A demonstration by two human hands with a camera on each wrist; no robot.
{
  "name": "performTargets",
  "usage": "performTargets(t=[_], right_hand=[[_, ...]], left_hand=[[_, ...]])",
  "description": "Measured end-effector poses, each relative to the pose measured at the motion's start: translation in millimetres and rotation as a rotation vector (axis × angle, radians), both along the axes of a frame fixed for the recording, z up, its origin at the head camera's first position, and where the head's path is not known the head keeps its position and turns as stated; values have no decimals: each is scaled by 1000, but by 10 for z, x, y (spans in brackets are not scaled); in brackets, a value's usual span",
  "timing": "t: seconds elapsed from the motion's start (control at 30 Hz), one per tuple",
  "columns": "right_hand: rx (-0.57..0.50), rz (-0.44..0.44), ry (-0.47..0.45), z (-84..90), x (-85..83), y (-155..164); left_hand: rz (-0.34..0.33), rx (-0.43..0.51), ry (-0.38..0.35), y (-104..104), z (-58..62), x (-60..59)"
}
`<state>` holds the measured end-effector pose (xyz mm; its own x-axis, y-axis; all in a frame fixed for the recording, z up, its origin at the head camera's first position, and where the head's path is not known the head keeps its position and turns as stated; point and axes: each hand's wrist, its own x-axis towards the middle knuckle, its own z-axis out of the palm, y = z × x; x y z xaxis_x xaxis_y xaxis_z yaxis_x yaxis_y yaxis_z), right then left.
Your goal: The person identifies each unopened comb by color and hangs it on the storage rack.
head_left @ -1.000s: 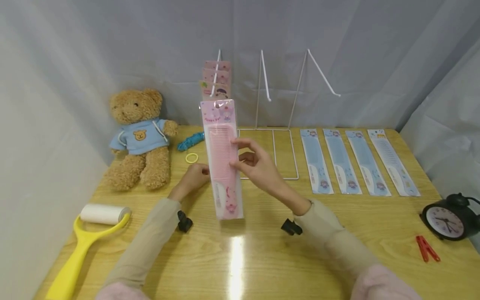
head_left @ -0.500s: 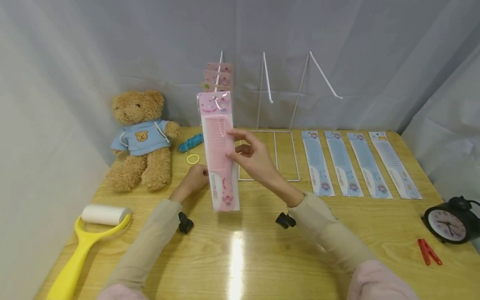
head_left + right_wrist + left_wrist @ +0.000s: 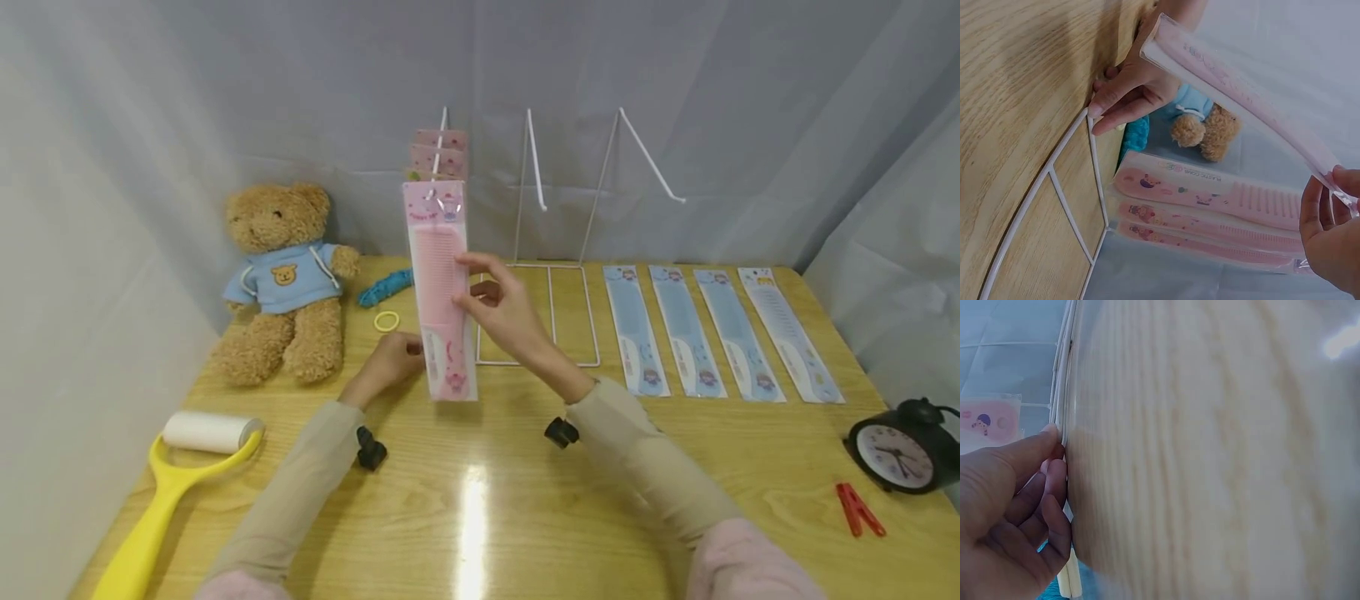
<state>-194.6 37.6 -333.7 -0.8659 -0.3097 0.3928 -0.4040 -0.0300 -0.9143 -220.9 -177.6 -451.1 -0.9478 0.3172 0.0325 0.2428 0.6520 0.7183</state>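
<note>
Grey cloth backs a wooden bench (image 3: pixel 525 517). At its left edge lies a yellow lint roller (image 3: pixel 176 475), and behind it sits a teddy bear (image 3: pixel 281 279) beside a blue hair tie (image 3: pixel 382 286) and a yellow ring (image 3: pixel 386 321). The left hand (image 3: pixel 390 362) rests on the bench with its fingers pressed against the base of a white wire rack (image 3: pixel 551 312), steadying it. The right hand (image 3: pixel 502 312) pinches a packaged pink comb (image 3: pixel 442 287) at mid-length and holds it upright, its top at the rack's left hook, where more pink combs (image 3: pixel 1210 215) already hang. To hang it well, I judge the hole in the card should be lined up with the hook tip before sliding it on, with the left hand bracing the base. Right of the rack lie four blue combs (image 3: pixel 705 329), then a black clock (image 3: pixel 900 446) and a red clothespin (image 3: pixel 858 508).
</note>
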Motion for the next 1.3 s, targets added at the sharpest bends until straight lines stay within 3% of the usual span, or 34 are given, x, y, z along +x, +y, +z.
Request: performTargets(t=[0.3,0.8,1.3], right_hand=[[23,4,4,-57,-89,-17],[51,15,-34,-178,-247,17],[119,-155,-74,-483,-273,326]], left_hand=[[-8,7,16,-1,42,36],[12,3,-18,13,39,26],[22,11,-11,16,-11,14]])
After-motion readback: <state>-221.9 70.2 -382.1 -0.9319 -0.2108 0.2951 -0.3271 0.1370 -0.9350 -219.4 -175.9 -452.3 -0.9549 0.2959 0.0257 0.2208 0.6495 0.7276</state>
